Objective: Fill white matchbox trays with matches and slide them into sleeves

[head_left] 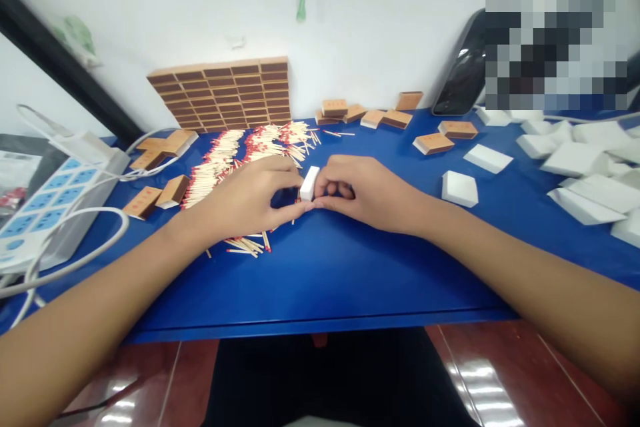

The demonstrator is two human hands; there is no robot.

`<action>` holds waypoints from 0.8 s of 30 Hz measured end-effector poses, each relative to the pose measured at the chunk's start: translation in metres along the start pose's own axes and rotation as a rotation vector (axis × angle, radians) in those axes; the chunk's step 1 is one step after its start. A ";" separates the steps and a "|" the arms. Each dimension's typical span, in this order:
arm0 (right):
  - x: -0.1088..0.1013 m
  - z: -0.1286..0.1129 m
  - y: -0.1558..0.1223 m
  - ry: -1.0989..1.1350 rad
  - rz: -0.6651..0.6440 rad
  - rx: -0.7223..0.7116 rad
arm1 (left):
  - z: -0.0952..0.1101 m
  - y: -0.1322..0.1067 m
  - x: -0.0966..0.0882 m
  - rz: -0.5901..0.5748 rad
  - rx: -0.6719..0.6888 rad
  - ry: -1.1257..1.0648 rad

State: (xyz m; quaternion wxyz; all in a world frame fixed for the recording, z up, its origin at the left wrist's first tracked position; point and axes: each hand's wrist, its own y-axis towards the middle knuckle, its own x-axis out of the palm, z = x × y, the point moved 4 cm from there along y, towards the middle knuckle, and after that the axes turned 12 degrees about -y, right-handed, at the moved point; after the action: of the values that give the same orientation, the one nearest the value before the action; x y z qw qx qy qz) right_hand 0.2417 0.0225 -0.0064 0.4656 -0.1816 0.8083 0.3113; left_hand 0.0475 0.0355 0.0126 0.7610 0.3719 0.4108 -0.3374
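Both my hands meet over the middle of the blue table (320, 273). My right hand (363, 193) pinches a small white matchbox tray (309, 183), held on edge. My left hand (250, 197) has its fingers curled and its fingertips against the same tray from the left; whether it also holds matches I cannot tell. A wide heap of red-tipped matches (245, 150) lies just behind my left hand. A few loose matches (247, 245) lie under my left wrist.
A stack of brown matchboxes (225, 95) leans on the wall. Loose brown box sleeves (159, 195) lie at left, more (433, 143) at the back. White inner trays (580, 167) are scattered at right. A power strip (45, 203) with cables sits far left.
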 end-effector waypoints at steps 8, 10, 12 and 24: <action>-0.016 0.007 -0.005 -0.119 0.100 0.070 | -0.004 0.000 -0.001 0.021 0.022 0.004; -0.013 0.007 -0.006 -0.128 0.052 0.044 | -0.002 0.000 -0.001 0.032 0.038 0.005; -0.011 0.007 -0.006 -0.109 0.029 0.016 | -0.001 0.001 0.000 0.035 0.040 0.005; -0.012 0.000 -0.005 -0.083 -0.022 -0.043 | -0.007 -0.001 -0.002 0.050 0.000 -0.031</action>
State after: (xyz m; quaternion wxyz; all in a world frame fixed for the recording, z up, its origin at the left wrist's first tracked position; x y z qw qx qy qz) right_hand 0.2507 0.0193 0.0026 0.4980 -0.1872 0.7795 0.3306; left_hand 0.0433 0.0415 0.0118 0.7755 0.3769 0.3893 -0.3241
